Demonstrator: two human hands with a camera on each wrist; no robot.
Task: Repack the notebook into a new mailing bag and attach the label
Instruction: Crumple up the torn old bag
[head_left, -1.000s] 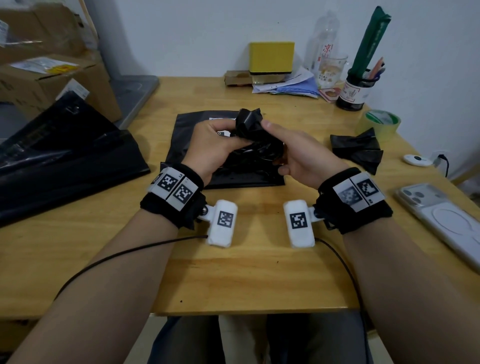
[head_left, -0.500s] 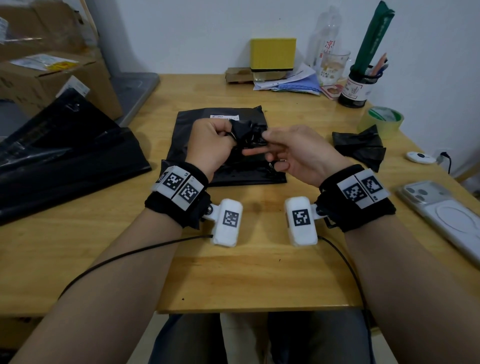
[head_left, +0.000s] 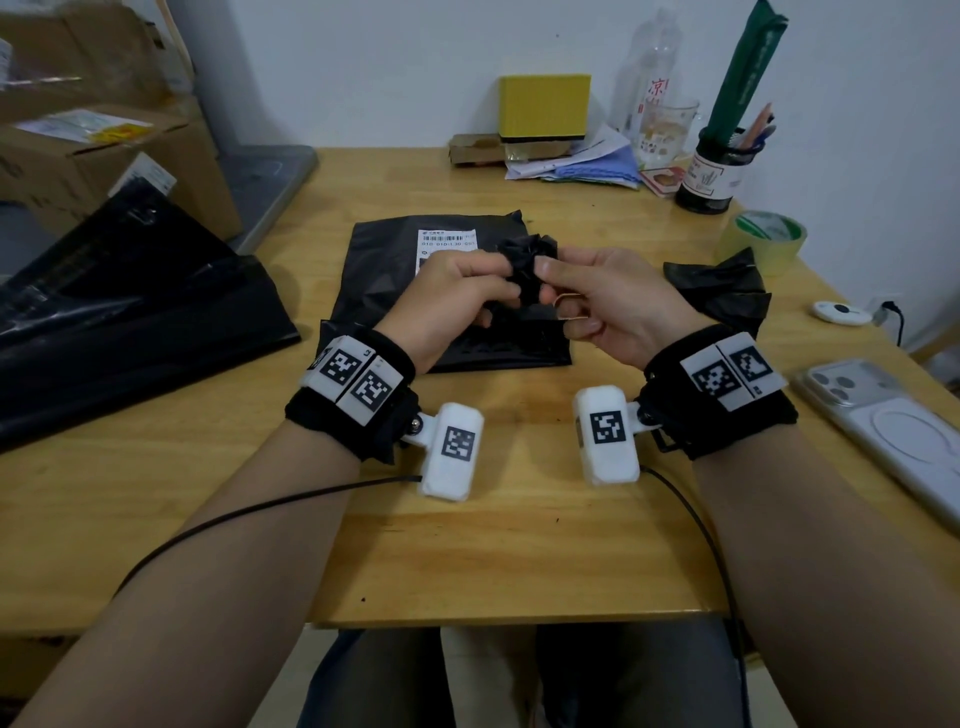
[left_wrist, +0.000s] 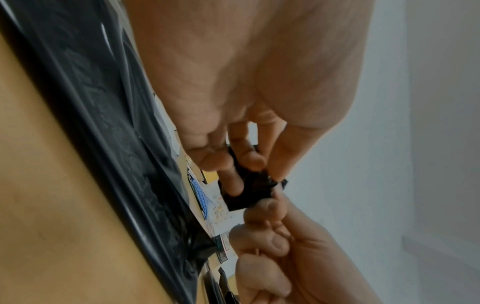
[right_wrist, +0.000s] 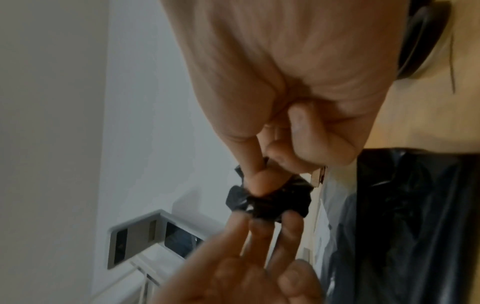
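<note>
A flat black mailing bag (head_left: 384, 296) lies mid-table with a white printed label (head_left: 447, 241) on its far half. Above it, both hands squeeze a small crumpled wad of black plastic (head_left: 527, 260). My left hand (head_left: 498, 280) pinches the wad from the left with thumb and curled fingers. From the right, my right hand (head_left: 556, 283) pinches it, and a thin yellowish strip (head_left: 569, 306) sits among its lower fingers. The left wrist view shows the wad (left_wrist: 249, 191) between both sets of fingertips. In the right wrist view the wad (right_wrist: 275, 203) is under my thumb. No notebook is visible.
A pile of black mailing bags (head_left: 119, 312) fills the left side, with cardboard boxes (head_left: 104, 150) behind it. On the right lie another crumpled black piece (head_left: 722, 286), a tape roll (head_left: 769, 239), a white phone (head_left: 893, 431) and a pen pot (head_left: 711, 171). A yellow box (head_left: 545, 104) stands at the back.
The hands have pressed the black plastic from a loose bunch into a tighter, smaller wad. They shifted so that the bag's white label now shows.
</note>
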